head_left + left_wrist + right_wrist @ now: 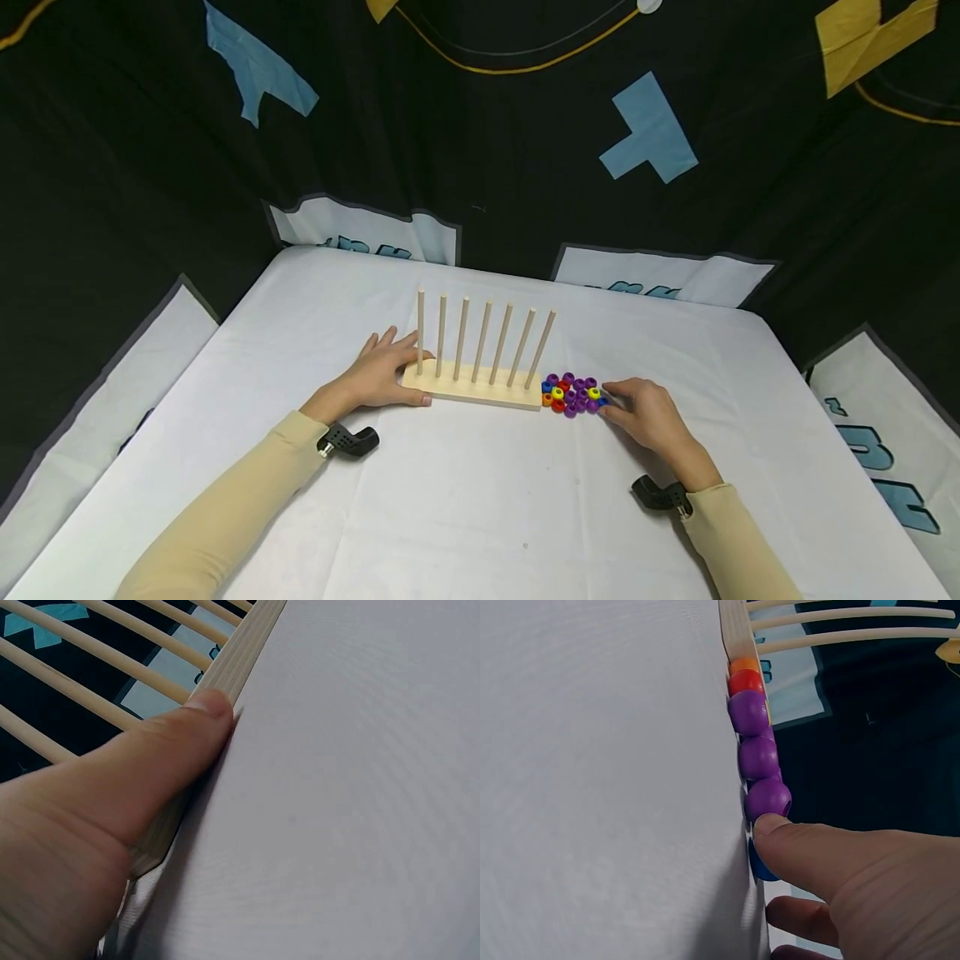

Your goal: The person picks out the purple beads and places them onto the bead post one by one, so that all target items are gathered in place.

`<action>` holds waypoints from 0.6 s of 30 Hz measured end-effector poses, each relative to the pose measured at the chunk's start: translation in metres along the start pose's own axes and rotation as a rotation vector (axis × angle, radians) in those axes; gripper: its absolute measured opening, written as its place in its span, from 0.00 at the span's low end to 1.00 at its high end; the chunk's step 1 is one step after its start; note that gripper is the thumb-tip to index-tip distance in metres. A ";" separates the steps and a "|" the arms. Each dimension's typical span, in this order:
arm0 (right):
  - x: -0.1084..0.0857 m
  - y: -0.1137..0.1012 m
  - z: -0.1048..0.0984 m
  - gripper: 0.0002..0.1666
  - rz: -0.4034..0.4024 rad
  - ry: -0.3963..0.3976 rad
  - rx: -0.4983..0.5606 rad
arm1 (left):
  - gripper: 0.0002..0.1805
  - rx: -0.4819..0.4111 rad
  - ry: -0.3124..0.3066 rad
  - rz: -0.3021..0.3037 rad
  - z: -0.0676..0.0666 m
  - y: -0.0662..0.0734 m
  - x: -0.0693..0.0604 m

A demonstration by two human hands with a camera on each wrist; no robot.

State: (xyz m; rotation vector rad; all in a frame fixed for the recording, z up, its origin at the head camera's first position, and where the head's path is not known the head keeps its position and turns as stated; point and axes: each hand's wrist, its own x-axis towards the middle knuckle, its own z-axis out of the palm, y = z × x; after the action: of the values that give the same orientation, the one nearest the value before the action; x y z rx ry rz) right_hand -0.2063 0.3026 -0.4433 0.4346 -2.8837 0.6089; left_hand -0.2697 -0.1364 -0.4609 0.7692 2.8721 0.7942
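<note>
A pale wooden peg stand (480,388) with several upright dowels stands on the white table. My left hand (378,372) grips its left end, the thumb along the front edge and the fingers behind. In the left wrist view that thumb (172,746) lies against the base. A tight cluster of round beads (572,396), mostly purple with some red, yellow, blue and orange, touches the stand's right end. At the cluster's right edge is my right hand (648,414), thumb and forefinger apart, touching the beads. A blue bead (760,864) lies beside the right thumb; the right forefinger's tip is hidden.
A white cloth covers the table (480,500). Black curtain (480,167) with blue and yellow tape pieces hangs behind it. White printed panels (667,275) hang along the table's back and sides. A black wrist camera (348,441) sits at each sleeve cuff.
</note>
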 end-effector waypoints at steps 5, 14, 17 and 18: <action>0.001 0.001 0.004 0.19 -0.026 0.013 -0.003 | 0.41 0.002 0.001 -0.002 0.001 -0.001 0.001; 0.000 0.003 0.008 0.16 -0.022 0.026 0.005 | 0.41 0.003 0.001 -0.010 0.001 -0.001 0.001; 0.000 0.003 0.008 0.15 -0.011 0.023 0.012 | 0.41 0.006 0.004 -0.005 0.001 -0.001 0.001; -0.001 0.002 0.008 0.15 -0.007 0.022 0.014 | 0.41 0.010 0.007 -0.002 0.002 -0.002 0.001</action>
State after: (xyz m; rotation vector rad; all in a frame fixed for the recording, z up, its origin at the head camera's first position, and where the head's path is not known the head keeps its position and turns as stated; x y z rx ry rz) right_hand -0.2072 0.3015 -0.4517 0.4378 -2.8578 0.6291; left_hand -0.2707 -0.1366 -0.4631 0.7668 2.8842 0.7845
